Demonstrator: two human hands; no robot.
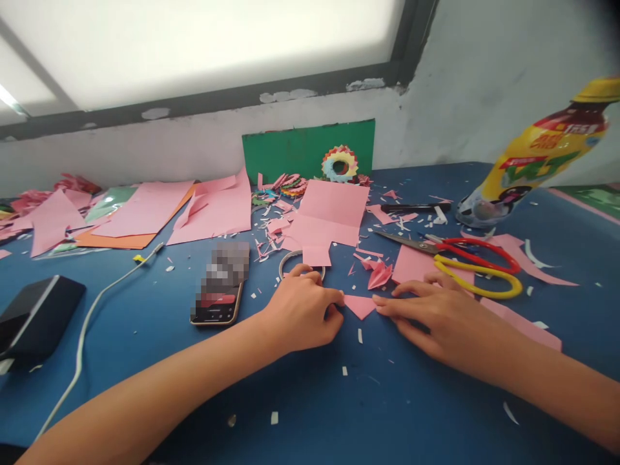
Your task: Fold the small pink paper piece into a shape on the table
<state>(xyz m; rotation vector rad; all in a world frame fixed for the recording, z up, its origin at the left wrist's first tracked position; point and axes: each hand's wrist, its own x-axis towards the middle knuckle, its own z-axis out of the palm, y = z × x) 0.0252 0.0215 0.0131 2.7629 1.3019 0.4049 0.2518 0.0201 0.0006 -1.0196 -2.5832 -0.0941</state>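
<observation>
A small folded pink paper piece (359, 305) lies on the blue table (310, 400) between my hands. My left hand (303, 310) is curled, its fingertips pinching the piece's left corner. My right hand (436, 316) lies flat with fingers stretched out, its fingertips pressing the piece's right edge. A metal ring (289, 258) lies just behind my left hand. Another folded pink piece (380, 274) sits behind the gap between my hands.
Red and yellow scissors (465, 258) lie behind my right hand, a yellow bottle (533, 155) farther right. A phone (220, 287) lies to the left, with a white cable (92, 310) and black box (36, 316). Pink sheets (324, 219), scraps, a green board (300, 148) and a paper wreath (340, 163) fill the back.
</observation>
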